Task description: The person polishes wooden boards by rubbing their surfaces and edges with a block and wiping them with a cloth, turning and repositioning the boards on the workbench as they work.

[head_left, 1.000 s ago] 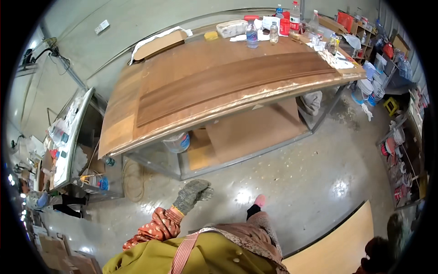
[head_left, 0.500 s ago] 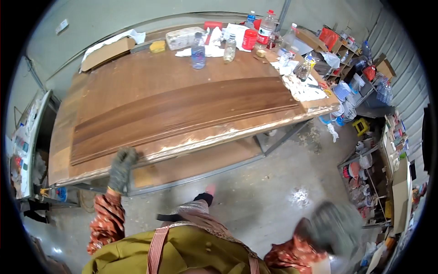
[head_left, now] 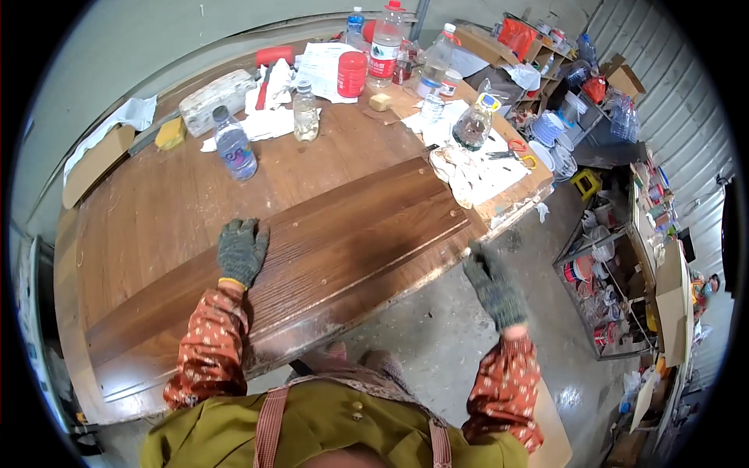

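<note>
Now planted flat and open-palmed, the gloved left hand (head_left: 241,249) has reached the dark wood panel (head_left: 312,249) lying along the workbench's (head_left: 140,226) near edge, while the right hand (head_left: 493,287) hovers empty, best placed equally flat.

A long dark wooden panel (head_left: 312,249) is laid along the near edge of a large wooden workbench (head_left: 156,210). The gloved left hand (head_left: 240,249) is pressed flat, fingers spread, on the panel's upper edge. The gloved right hand (head_left: 493,285) is held in the air just off the bench's near right edge, above the concrete floor (head_left: 437,351), slightly blurred and touching nothing. Farther back on the bench, a small plastic water bottle (head_left: 234,146) is stood upright, with a second small bottle (head_left: 305,113) to its right. A red cylindrical can (head_left: 352,74) and white papers (head_left: 328,62) are seen behind them. Cluttered shelves (head_left: 640,257) are seen at the right.
</note>
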Demonstrator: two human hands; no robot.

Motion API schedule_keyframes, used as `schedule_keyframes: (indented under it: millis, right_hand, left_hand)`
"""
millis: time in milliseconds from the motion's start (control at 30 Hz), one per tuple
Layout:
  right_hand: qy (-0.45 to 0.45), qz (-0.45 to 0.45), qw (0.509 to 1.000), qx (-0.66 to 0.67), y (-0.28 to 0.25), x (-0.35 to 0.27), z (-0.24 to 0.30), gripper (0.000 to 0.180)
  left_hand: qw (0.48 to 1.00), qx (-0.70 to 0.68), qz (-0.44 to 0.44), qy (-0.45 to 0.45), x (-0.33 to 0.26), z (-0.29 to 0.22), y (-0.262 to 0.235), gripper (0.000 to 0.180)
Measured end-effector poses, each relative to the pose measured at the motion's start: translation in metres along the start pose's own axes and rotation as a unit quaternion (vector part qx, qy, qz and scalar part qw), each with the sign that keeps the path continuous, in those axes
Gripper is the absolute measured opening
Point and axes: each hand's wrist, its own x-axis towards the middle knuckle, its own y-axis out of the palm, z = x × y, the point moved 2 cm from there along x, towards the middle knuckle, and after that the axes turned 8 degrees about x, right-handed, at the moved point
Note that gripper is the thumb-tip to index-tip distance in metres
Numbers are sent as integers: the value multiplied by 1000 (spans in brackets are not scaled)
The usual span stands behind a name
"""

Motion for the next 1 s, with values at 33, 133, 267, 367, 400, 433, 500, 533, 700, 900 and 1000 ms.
schedule_keyframes:
  millis: [33, 133, 267, 367, 400, 433, 500, 533, 700, 900, 1000]
  right_hand:
    - [5, 28, 1000, -5, 4, 29, 4, 45]
    - [-51, -3, 992, -113, 25, 125, -17, 63]
    - [-68, -56, 943, -321, 63, 233, -56, 81]
    - [-142, -44, 939, -309, 86, 263, -103, 62]
    - [-154, -51, 946, -281, 83, 266, -117, 58]
    - [-205, -97, 932, -282, 79, 267, -130, 47]
    - [-124, -66, 982, -128, 57, 263, -114, 45]
    - [-193, -139, 969, -66, 44, 257, -124, 44]
    - [-262, 75, 962, 4, 93, 168, -33, 35]
    - [-442, 185, 877, -33, 147, 180, -1, 31]
    - [-313, 83, 946, -15, 85, 247, -47, 19]
  left_hand:
    - [1000, -14, -17, -3, -2, 7, 1, 31]
    - [999, -14, -9, -30, -11, 3, -7, 29]
    - [999, -12, 0, -50, -30, -13, -14, 26]
    - [997, 4, -9, -76, -41, -18, -22, 26]
    - [997, 7, -25, -79, -43, -20, -23, 26]
    - [996, 17, -30, -78, -44, -19, -24, 24]
    - [996, 18, -18, -81, -46, -23, -26, 24]
    - [997, 10, -20, -74, -40, -24, -26, 23]
    - [993, 78, -8, -84, -40, -34, -23, 19]
    - [990, 95, -9, -102, -47, -27, -14, 25]
    - [989, 92, 19, -118, -69, -31, -18, 38]
